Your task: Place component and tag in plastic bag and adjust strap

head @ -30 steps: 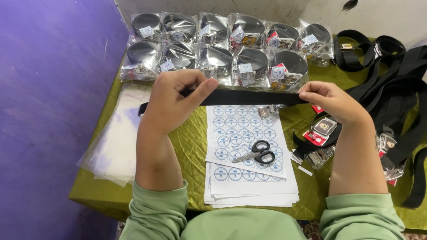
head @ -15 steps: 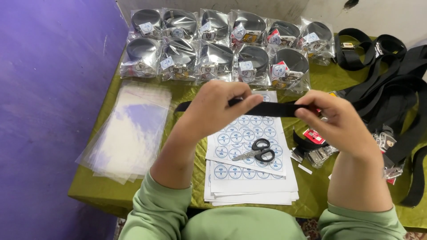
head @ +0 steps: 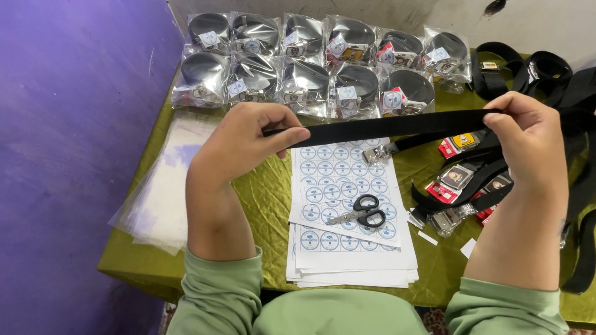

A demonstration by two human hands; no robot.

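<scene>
A black webbing belt (head: 391, 126) is stretched level between my two hands above the table. My left hand (head: 248, 142) pinches its left end between thumb and fingers. My right hand (head: 528, 139) grips the other part of the strap at the right. Below the belt lies a stack of sheets of round blue-and-white stickers (head: 344, 205), with black-handled scissors (head: 360, 213) resting on top.
Two rows of bagged, coiled black belts (head: 310, 68) line the back of the green-covered table (head: 267, 198). Clear plastic bags (head: 164, 186) are piled at the left. Loose belts and metal buckles with red tags (head: 462, 180) lie at the right. A purple wall stands left.
My hands have moved apart again, pulling the belt out longer and level. The left hand now pinches the strap's very end.
</scene>
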